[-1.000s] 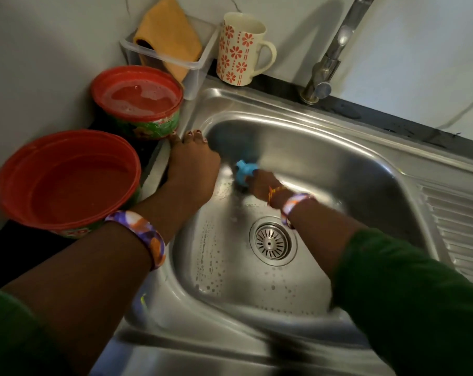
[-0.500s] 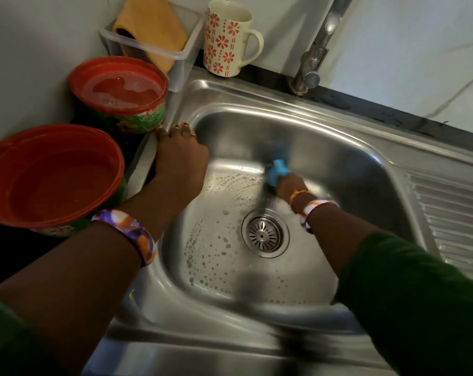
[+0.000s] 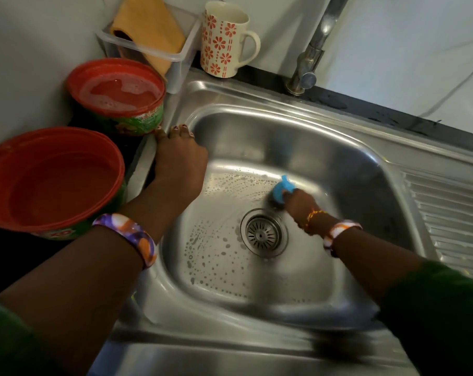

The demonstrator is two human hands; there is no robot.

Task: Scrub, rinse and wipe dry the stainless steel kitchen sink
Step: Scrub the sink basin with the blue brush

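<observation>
Right hand [image 3: 301, 203] grips a blue scrubber [image 3: 282, 189] on the sink [image 3: 351, 169] floor, 1 o'clock of the drain [image 3: 263, 234]; left hand [image 3: 179, 161] rests fingers-down on the 9 o'clock rim. Scrubber likely light, soft, soapy-slick: hold its top. Count: one sink, one scrubber, two red tubs [image 3: 53, 180], one mug [image 3: 224, 39].

Left hand [image 3: 179, 164] rests flat, fingers extended; right hand [image 3: 297, 200], blurred, apparently curled.

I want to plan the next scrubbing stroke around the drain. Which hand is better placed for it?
The right hand. It already grips the blue scrubber on the soapy sink floor, just beside the drain strainer. The left hand rests on the sink's left rim, holding nothing.
</observation>
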